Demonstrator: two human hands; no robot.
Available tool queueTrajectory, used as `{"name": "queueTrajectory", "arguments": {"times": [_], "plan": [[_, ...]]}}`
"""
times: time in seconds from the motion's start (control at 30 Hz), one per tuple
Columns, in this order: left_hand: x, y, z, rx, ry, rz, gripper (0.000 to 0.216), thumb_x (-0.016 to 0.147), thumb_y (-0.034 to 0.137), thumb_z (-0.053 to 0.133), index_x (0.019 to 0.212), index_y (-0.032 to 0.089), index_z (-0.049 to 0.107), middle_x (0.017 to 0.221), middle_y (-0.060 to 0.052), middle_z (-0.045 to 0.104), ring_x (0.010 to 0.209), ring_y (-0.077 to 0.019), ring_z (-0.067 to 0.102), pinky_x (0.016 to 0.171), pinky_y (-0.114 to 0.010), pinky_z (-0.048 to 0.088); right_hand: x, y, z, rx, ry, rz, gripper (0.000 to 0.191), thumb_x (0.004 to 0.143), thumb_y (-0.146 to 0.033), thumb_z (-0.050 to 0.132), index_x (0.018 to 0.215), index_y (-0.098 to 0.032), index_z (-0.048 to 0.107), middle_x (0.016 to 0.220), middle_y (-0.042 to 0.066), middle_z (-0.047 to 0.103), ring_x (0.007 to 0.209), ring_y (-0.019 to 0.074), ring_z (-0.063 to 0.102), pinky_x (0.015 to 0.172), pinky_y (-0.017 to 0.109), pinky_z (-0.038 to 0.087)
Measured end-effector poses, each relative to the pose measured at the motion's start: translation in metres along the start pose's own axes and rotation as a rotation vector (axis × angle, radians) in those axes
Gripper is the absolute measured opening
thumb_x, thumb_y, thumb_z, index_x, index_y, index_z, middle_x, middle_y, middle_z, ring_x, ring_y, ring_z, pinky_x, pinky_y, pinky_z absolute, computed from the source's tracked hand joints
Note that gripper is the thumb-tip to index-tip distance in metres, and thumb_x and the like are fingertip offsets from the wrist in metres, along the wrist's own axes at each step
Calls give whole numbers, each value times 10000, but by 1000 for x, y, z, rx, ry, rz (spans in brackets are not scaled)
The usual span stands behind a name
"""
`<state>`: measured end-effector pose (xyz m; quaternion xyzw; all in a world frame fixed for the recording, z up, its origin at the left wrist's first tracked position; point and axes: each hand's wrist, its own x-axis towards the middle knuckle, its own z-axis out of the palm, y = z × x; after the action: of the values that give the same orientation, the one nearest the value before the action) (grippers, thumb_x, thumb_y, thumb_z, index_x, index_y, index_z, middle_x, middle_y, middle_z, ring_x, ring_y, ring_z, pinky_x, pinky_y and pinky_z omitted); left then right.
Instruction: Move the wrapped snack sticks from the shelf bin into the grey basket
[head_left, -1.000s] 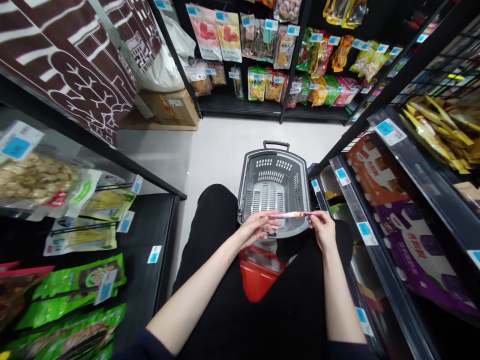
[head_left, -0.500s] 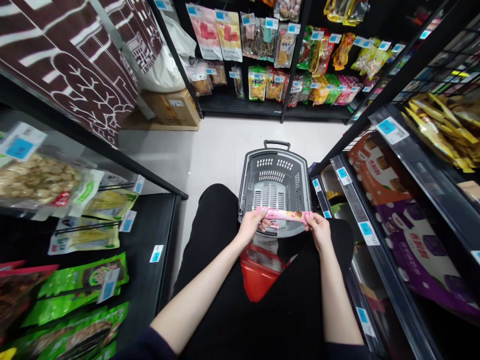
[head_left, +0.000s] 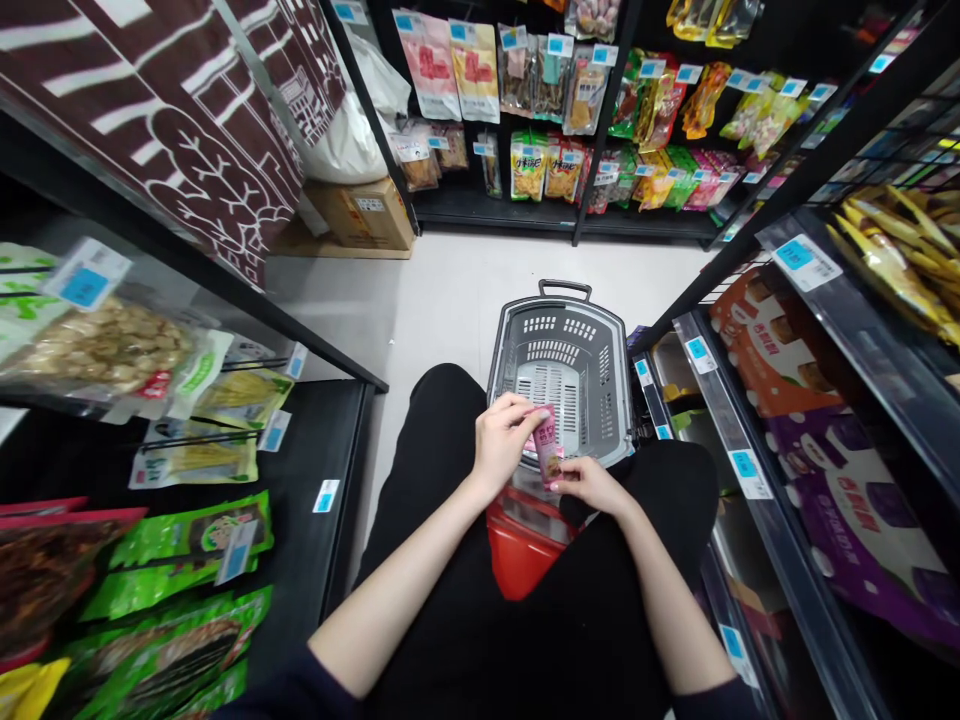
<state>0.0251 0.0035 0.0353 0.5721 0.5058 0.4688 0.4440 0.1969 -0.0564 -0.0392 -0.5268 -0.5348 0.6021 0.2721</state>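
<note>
A slim pink-purple stick packet is held between my two hands, over the near end of a grey shopping basket. My left hand pinches its upper end, and my right hand grips the lower end from the right. The packet stands nearly upright in view, with white lettering and a small picture on its face. Part of another pink item shows behind the left fingers, low in the basket. A red plastic piece lies between my legs, just below the basket.
Snack packs hang on the back rack. On the right, a shelf carries orange and purple boxes. At left, a black shelf holds green bags. A cardboard box sits at the back left.
The packet has turned from lying sideways between my hands to nearly upright. My right hand has moved left and lower, closer to the left. The view has shifted slightly.
</note>
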Motion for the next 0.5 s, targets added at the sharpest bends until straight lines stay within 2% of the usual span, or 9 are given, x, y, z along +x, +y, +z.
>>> {"name": "queueTrajectory", "arguments": {"times": [0.1,0.2,0.33,0.43,0.5], "plan": [[7,-4,-4,44,34,-28,231,752,368,624,681,164,707,655,-2,633,635,-133,581,597,-218,442,4,-2,-4,-33,77,-31,273,669,-421,684,669,-149,686,628,1,636,619,157,549,598,253,425],[17,-23,-14,58,73,-92,318,790,407,559,745,129,706,654,-21,661,624,-157,616,583,-237,479,4,0,-17,-67,220,-31,373,722,-510,594,746,-146,669,661,29,646,614,168,570,598,271,447],[24,-46,-24,124,14,-140,259,748,345,600,837,125,705,743,-50,700,680,-189,651,624,-275,516,1,5,-36,-197,430,41,462,828,-533,400,842,-134,632,621,41,610,544,174,561,538,280,439],[24,-51,-23,204,-24,-126,295,698,252,636,978,171,680,950,-65,693,848,-200,638,764,-301,502,1,7,-40,-369,515,121,351,854,-425,416,816,-146,625,703,74,632,668,211,600,616,297,435],[21,-51,-19,242,-78,-120,273,700,230,619,963,194,684,973,-55,693,880,-195,629,815,-303,482,5,8,-35,-478,517,177,243,847,-329,472,782,-155,628,809,103,650,817,238,606,713,315,423]]}}
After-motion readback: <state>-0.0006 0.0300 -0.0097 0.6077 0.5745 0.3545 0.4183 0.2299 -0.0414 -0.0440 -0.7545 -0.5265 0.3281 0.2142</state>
